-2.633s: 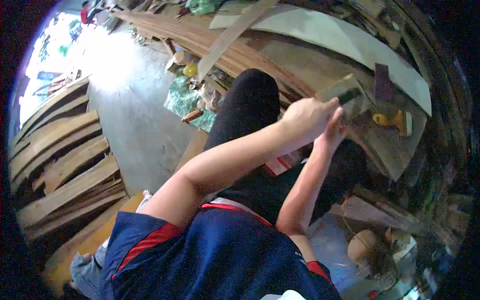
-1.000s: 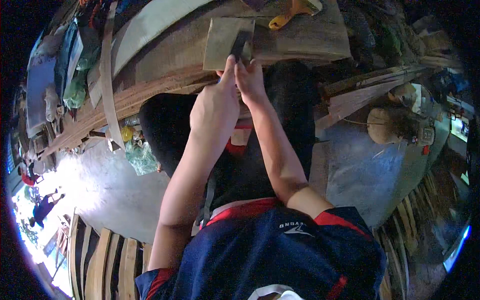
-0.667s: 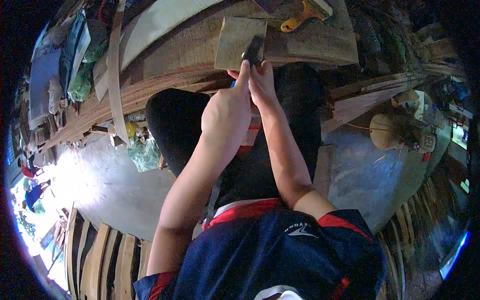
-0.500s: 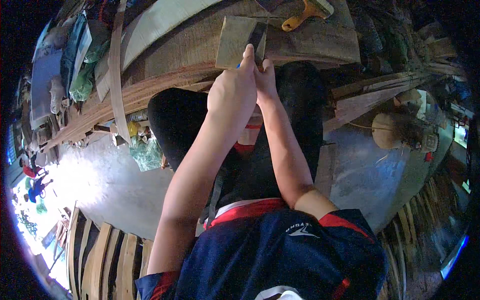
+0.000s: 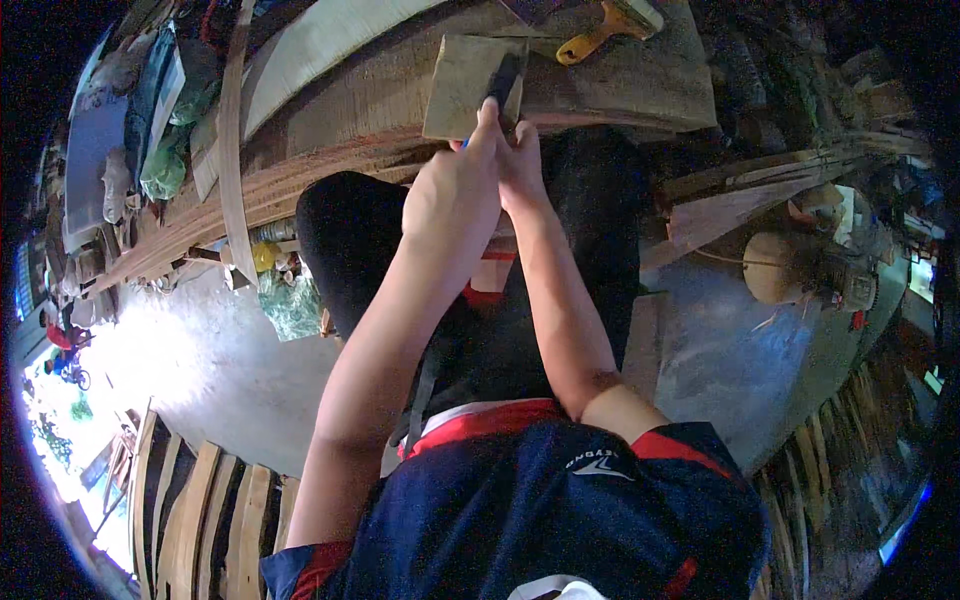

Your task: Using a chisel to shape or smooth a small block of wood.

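Observation:
My left hand (image 5: 447, 190) is closed round a dark narrow tool (image 5: 504, 78) with a bit of blue near the fingers, a fingertip stretched along its top. My right hand (image 5: 520, 175) is closed beside it at the tool's near end; its fingertips are partly hidden, so I cannot make out exactly what it grips. The tool lies over a square pale board (image 5: 455, 85) on the wide wooden plank (image 5: 620, 95) in front of my knees. An orange-handled brush (image 5: 580, 48) lies beyond the board, to the right.
A long pale curved strip (image 5: 300, 50) lies at the upper left, crossed by a thin slat (image 5: 233, 180). Green plastic (image 5: 290, 305) is on the floor at left. Stacked boards (image 5: 207, 510) stand behind me. Distant people (image 5: 65, 335) are near the bright opening.
The view has swung round since the oldest frame, bringing the plank upright ahead of me. My hands and the tool slid forward along the board half a second ago and have now drawn slightly back.

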`<state>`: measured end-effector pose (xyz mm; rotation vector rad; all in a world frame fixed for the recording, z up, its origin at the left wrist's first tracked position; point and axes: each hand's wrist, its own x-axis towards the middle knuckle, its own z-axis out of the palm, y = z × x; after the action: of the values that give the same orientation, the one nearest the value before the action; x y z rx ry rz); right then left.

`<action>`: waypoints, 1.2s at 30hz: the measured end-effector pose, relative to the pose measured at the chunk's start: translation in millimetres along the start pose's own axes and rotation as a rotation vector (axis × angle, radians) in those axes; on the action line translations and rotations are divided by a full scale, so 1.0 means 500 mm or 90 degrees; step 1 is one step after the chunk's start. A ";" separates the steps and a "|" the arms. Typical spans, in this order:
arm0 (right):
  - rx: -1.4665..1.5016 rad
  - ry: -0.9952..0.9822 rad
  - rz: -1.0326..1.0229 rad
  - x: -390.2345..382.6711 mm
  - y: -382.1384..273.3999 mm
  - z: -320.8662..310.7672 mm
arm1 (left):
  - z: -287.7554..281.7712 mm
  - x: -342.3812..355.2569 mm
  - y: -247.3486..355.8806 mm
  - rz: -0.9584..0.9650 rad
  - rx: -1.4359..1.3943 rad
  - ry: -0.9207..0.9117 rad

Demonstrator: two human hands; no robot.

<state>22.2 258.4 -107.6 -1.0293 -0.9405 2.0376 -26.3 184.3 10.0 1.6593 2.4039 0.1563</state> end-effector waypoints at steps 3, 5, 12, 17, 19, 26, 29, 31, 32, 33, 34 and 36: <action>0.099 -0.047 -0.079 -0.040 -0.038 0.040 | -0.071 -0.039 0.032 -0.164 -0.089 -0.163; 0.123 -0.037 -0.114 -0.038 -0.032 0.038 | -0.054 -0.035 0.028 -0.164 -0.086 -0.159; -0.070 -0.006 -0.123 -0.005 0.014 0.010 | -0.040 0.028 0.004 -0.057 -0.075 0.015; -0.022 0.038 -0.041 -0.043 -0.052 0.039 | -0.080 -0.067 0.002 -0.129 -0.120 -0.073; 0.001 0.064 -0.110 -0.039 -0.047 0.039 | -0.076 -0.062 0.006 -0.108 -0.122 -0.050; -0.029 0.020 -0.042 -0.037 -0.059 0.049 | -0.035 -0.011 -0.036 -0.049 -0.132 0.048; 0.018 0.023 -0.072 -0.047 -0.069 0.051 | -0.045 -0.040 -0.024 -0.072 -0.107 0.001; 0.010 0.044 -0.025 -0.050 -0.072 0.046 | -0.059 -0.044 -0.010 -0.112 -0.115 -0.046; 0.012 0.024 -0.050 -0.046 -0.066 0.043 | -0.059 -0.034 -0.008 -0.112 -0.117 -0.047; 0.014 0.005 -0.075 -0.041 -0.060 0.040 | -0.056 -0.013 -0.011 -0.090 -0.107 -0.030; 0.012 -0.005 -0.083 -0.023 -0.035 0.023 | -0.054 0.010 -0.010 -0.064 -0.096 -0.012; -0.038 0.013 -0.042 -0.021 -0.037 0.033 | -0.039 0.040 -0.031 -0.027 -0.072 0.048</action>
<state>17.2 254.7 -81.5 -1.0347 -1.0160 1.9515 -52.2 198.1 23.5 1.5785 2.4336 0.3471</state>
